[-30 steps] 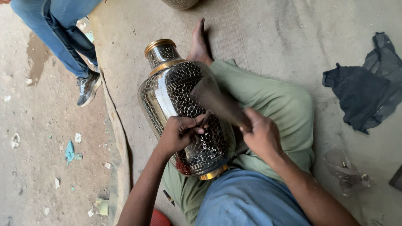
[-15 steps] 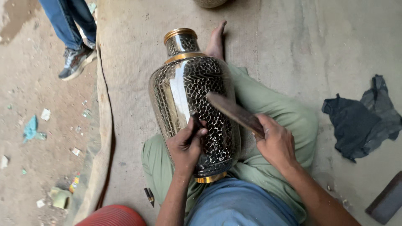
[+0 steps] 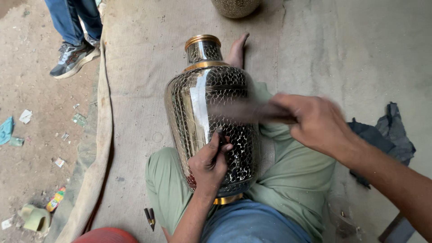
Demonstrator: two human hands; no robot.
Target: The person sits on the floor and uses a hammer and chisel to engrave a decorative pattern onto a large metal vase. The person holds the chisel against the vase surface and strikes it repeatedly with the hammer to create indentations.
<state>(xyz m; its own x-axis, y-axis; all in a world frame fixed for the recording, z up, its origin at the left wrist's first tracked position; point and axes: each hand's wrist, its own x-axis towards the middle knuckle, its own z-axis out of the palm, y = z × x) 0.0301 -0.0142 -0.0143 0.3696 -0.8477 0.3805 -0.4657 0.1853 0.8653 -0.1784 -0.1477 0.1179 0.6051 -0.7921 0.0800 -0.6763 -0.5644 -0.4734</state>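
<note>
Right hand (image 3: 317,123) lifted, gripping blurred stick (image 3: 245,111) | left fingers (image 3: 220,146) pinch chisel on vase (image 3: 209,121) | burlap mat (image 3: 135,90)

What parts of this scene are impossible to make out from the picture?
- Head view: the striker in the right hand is smeared by motion blur, so its shape is unclear.
- The tip of the small tool in the left hand is hidden by the fingers.
- The vase base is covered by that hand and the lap.
- The bystander by the shoe is cut off at the top edge.

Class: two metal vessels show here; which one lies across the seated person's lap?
The large engraved, shiny metal vase with gold rim; the dull speckled pot stands apart at the mat's top edge.
</note>
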